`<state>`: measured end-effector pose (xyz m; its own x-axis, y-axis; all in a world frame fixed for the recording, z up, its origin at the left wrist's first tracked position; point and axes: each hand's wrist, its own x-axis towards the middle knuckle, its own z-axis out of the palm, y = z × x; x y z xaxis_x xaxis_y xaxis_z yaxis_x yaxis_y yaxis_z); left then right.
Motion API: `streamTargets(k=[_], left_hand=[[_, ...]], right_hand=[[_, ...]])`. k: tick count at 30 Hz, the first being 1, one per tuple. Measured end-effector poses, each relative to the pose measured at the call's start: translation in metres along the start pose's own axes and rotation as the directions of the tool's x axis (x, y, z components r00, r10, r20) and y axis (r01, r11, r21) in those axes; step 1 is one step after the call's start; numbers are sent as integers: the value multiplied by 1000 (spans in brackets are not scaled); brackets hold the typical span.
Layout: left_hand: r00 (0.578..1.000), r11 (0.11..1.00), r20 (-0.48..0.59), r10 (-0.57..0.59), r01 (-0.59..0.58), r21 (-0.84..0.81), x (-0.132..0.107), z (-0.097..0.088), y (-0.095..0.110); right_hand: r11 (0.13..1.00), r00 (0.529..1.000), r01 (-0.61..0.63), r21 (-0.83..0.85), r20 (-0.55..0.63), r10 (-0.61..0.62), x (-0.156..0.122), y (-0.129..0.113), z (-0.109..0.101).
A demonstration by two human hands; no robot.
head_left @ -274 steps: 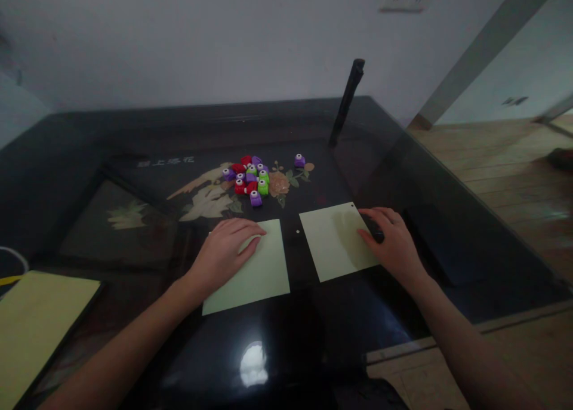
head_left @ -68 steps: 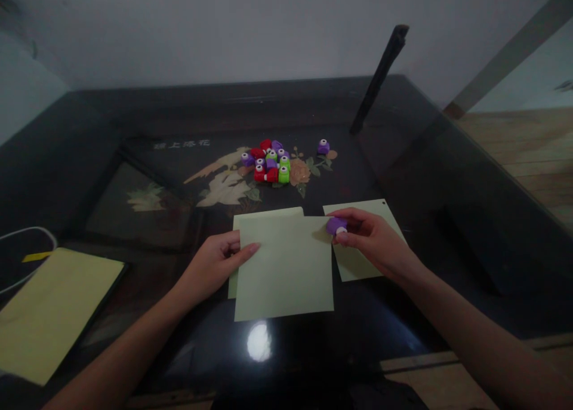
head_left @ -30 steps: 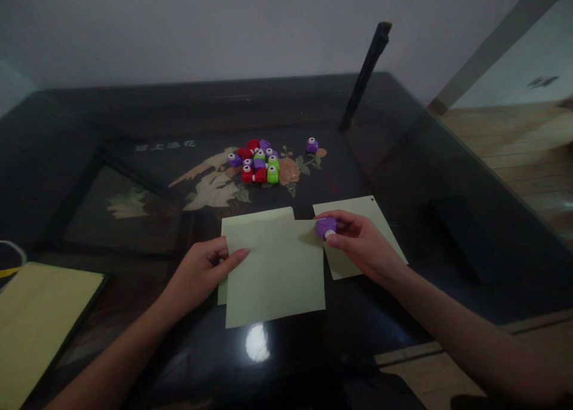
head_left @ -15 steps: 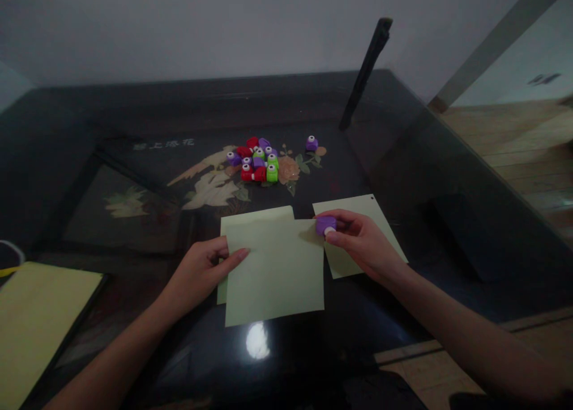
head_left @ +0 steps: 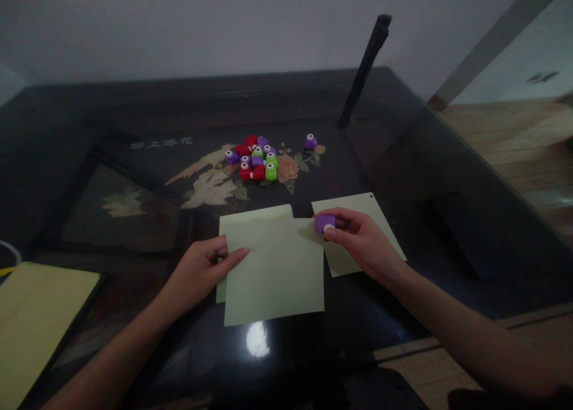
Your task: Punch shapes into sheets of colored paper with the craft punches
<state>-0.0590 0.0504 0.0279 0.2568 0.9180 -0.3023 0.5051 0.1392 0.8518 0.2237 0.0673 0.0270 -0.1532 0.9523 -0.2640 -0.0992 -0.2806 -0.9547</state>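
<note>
My left hand [head_left: 208, 267] pinches the left edge of a pale green sheet of paper [head_left: 275, 279], thumb on top and fingers behind. In my right hand [head_left: 358, 237] is a small purple craft paper punch [head_left: 325, 222] with a white button, held at the sheet's upper right corner. That corner meets the punch; whether it sits inside the slot I cannot tell. Behind the held sheet lies a second pale sheet [head_left: 255, 214], partly covered. A third sheet [head_left: 378, 219], under my right hand, has a small dark hole at its upper right corner.
Several red, purple and green punches [head_left: 257, 162] are heaped farther back on the dark glossy table [head_left: 134, 314]. One purple punch [head_left: 310, 141] stands apart to their right. A yellow pad [head_left: 45, 314] lies at the left, and a dark upright post [head_left: 364, 73] rises at the back right.
Almost nothing differs. The view has shifted very slightly; both hands keep their hold on the sheet and the punch.
</note>
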Motion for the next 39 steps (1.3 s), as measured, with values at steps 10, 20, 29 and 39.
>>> streamTargets(k=[10,20,29,39], left_hand=[[1000,998,-12,19,-19,53,0,0,-4],[1000,1000,17,24,-24,5,-1,1,0],[999,998,30,30,-28,-49,-2,3,6],[1000,1000,14,8,-7,-21,-1,3,2]], right_hand=[[1000,1000,10,-13,-22,-10,2,3,-1],[998,999,-21,61,-34,23,2,3,0],[996,999,-39,84,-14,41,3,4,2],[989,998,-56,136,2,57,3,4,2]])
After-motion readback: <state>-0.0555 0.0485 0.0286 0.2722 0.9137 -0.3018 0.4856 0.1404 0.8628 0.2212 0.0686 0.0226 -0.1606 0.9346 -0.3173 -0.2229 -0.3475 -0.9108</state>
